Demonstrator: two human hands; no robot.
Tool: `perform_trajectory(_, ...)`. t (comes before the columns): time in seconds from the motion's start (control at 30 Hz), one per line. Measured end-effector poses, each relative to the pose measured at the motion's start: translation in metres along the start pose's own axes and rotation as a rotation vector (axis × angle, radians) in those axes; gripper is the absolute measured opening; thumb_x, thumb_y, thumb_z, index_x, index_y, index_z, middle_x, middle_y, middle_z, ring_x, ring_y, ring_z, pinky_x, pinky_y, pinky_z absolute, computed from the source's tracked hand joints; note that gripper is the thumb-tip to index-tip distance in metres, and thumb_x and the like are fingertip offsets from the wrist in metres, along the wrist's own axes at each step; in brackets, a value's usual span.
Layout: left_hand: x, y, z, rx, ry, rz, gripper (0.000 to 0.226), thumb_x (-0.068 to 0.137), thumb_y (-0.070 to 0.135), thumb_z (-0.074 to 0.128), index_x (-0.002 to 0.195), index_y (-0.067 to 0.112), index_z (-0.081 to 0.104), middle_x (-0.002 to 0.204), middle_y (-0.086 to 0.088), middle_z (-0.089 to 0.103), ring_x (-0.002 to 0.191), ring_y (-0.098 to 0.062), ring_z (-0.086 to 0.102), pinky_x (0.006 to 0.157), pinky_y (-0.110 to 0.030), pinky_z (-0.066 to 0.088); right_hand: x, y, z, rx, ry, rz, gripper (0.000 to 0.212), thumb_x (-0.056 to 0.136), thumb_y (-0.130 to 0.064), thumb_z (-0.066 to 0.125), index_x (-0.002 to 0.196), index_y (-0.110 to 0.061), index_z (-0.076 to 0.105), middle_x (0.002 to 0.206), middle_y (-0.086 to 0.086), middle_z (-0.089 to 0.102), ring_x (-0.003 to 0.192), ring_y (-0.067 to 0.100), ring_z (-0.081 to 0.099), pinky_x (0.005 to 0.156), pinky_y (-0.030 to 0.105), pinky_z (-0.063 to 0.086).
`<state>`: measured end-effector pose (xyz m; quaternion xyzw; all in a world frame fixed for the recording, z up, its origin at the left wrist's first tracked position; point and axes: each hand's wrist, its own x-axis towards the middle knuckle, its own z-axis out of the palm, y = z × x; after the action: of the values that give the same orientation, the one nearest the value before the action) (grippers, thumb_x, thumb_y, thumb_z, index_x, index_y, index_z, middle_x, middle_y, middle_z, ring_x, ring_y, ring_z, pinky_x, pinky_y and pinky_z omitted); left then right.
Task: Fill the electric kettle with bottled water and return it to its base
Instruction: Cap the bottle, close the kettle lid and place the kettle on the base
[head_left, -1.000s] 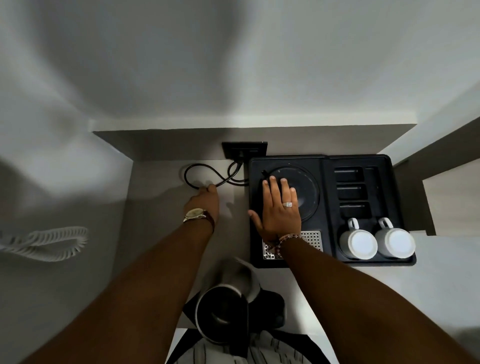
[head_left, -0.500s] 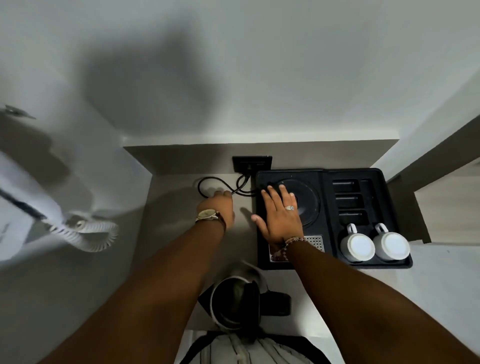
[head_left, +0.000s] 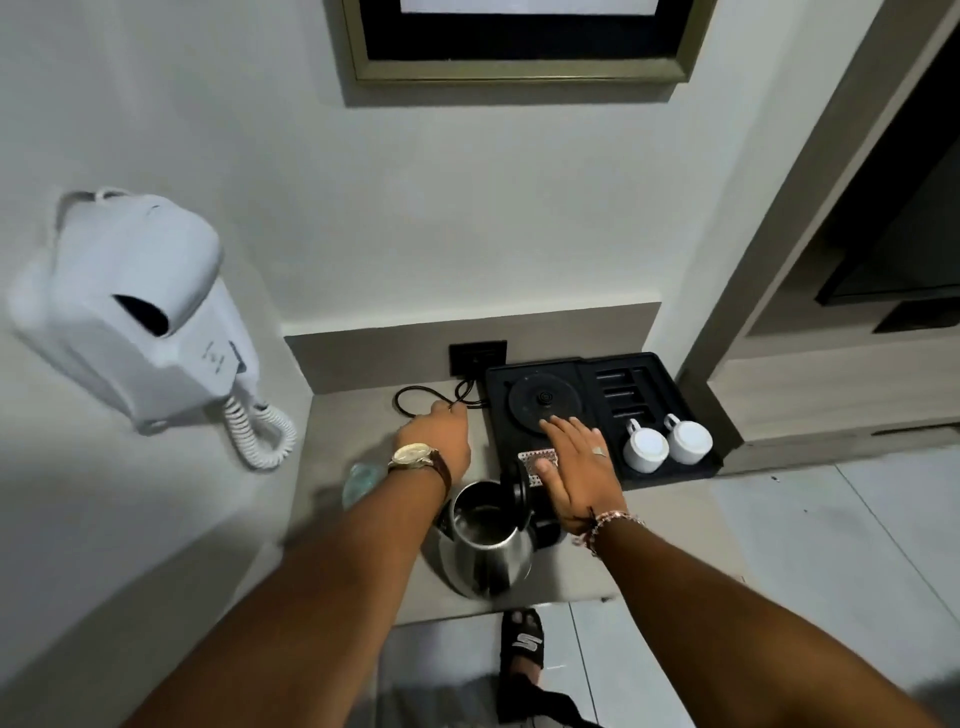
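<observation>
So since half a second ago the head cam has tipped way up: I now see a wall-mounted hair dryer (head_left: 137, 312) and the bottom of a picture frame (head_left: 519, 57), and the hands look smaller. Using the black tray (head_left: 691, 467) as my landmark: the right hand (head_left: 579, 475) is flat and spread over the tray's near-left part, fingertips reaching the round kettle base (head_left: 543, 397), holding nothing. The left hand (head_left: 441, 441) is just left of the tray, fingers curled at the black cord (head_left: 415, 402); I can't tell if it's actually pinching it. The steel kettle (head_left: 485, 540) sits lid-up on the counter (head_left: 332, 421) just in front of the tray, off its base. Two white cups (head_left: 667, 447) sit in the tray's right half. A water bottle (head_left: 361, 480) peeks out left of my left wrist.
</observation>
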<state>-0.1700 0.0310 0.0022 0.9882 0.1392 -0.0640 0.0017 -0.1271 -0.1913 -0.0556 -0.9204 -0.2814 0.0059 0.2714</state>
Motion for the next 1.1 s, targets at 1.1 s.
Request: perform_trajectory(1.1, -0.106, -0.098, -0.044, -0.215, 0.066, -0.13, 0.031, 0.088, 0.029, 0.07, 0.117, 0.029, 0.061, 0.113, 0.0, 0.062, 0.096, -0.022, 0.059, 0.082, -0.035, 0.051, -0.06, -0.04, 0.052, -0.072, -0.079, 0.149, 0.108, 0.077, -0.089, 0.038, 0.153, -0.012, 0.036, 0.16, 0.013, 0.037, 0.151, 0.038, 0.023, 0.126, 0.053, 0.02)
